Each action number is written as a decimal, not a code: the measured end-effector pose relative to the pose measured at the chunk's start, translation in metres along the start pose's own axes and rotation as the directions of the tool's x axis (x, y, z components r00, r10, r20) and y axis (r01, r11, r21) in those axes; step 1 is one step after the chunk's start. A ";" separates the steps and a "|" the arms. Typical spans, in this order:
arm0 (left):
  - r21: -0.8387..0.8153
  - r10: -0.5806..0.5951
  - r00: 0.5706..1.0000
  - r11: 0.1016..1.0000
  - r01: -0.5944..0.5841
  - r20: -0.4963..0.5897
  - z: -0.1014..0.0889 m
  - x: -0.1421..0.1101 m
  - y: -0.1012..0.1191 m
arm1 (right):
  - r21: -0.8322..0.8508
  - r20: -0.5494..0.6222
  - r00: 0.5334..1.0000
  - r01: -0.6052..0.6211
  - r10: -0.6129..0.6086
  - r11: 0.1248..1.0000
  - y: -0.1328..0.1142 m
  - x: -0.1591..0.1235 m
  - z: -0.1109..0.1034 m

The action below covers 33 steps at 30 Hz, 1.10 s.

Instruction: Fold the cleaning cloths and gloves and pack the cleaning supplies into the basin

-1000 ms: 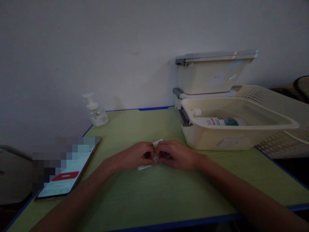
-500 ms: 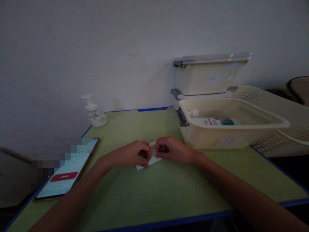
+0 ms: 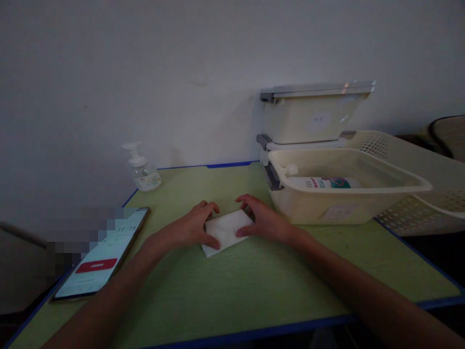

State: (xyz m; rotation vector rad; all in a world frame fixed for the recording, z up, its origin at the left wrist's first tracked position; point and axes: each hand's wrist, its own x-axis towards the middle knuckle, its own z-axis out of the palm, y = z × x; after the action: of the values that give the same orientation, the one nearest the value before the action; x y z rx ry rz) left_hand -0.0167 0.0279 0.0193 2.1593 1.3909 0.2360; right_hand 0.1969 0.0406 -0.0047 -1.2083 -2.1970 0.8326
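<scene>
A white folded tissue [image 3: 229, 229] lies on the green tabletop [image 3: 232, 286] between my two hands, its near face largely in view. My left hand [image 3: 198, 225] is at the tissue's left end; the thumb rests on its near left part, and the fingers curve apart from the thumb toward the far edge. From the other end, my right hand [image 3: 263, 220] reaches over with its thumb on the right part of the tissue. Its fingers arch beyond the far right corner. Both hands are open, touching the tissue without closing round it.
At left lie a phone [image 3: 105, 257] with a lit screen and a clear pump bottle [image 3: 147, 178] behind it. To the right, a cream bin [image 3: 327, 211] contains a lying white bottle [image 3: 312, 182]. Behind are a lidded box [image 3: 301, 116] and a perforated basket [image 3: 410, 155].
Both hands have loosened from a pinch on the tissue, and their fingers have spread outward to its ends. More of the tissue's flat face is exposed.
</scene>
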 end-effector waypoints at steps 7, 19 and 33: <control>-0.101 -0.062 0.991 0.992 0.074 0.119 0.000 0.002 0.004 | -0.018 0.028 1.000 -0.008 0.009 1.000 0.000 0.000 0.001; -0.183 -0.026 0.994 0.982 0.045 0.104 0.000 -0.001 0.016 | 0.189 0.155 0.988 -0.053 0.024 0.981 -0.005 0.000 -0.005; -0.289 0.004 0.999 0.957 0.011 0.052 -0.004 -0.003 0.016 | 0.230 0.171 0.985 -0.011 -0.029 0.973 -0.008 0.000 -0.010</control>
State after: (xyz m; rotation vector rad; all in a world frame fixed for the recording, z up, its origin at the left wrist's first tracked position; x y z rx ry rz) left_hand -0.0068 0.0219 0.0314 1.9076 1.2454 0.3566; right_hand 0.1988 0.0398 0.0076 -1.0456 -2.1640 1.1928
